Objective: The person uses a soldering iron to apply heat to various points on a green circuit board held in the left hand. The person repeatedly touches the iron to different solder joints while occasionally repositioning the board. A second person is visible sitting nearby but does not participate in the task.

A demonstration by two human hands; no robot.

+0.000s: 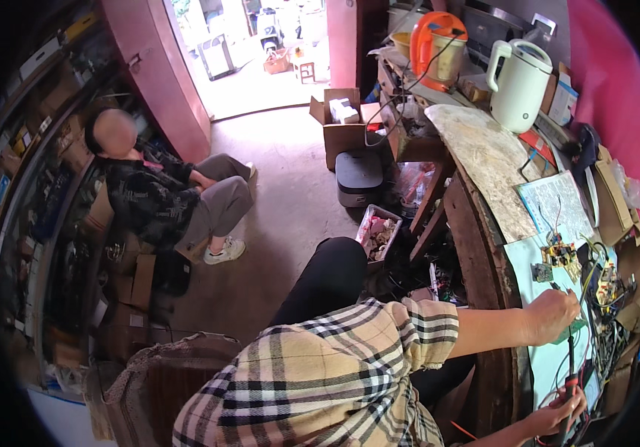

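My left hand (549,316) is closed at a small green circuit board (567,334) on the pale work sheet; what its fingers pinch is unclear. Lower down, my right hand (564,410) grips a red-and-black handled tool (571,384), like a soldering iron, whose shaft reaches up to the green board. Just beyond my left hand are a yellowish circuit board (559,253) with wires, a small dark component (541,273), and another wired board (604,287).
A white kettle (520,86) and orange appliance (435,52) stand at the bench's far end, cardboard (612,201) along its back. A seated person (149,186) is at left before shelves (29,223). A carton (342,141) and bin (359,179) sit near the open doorway.
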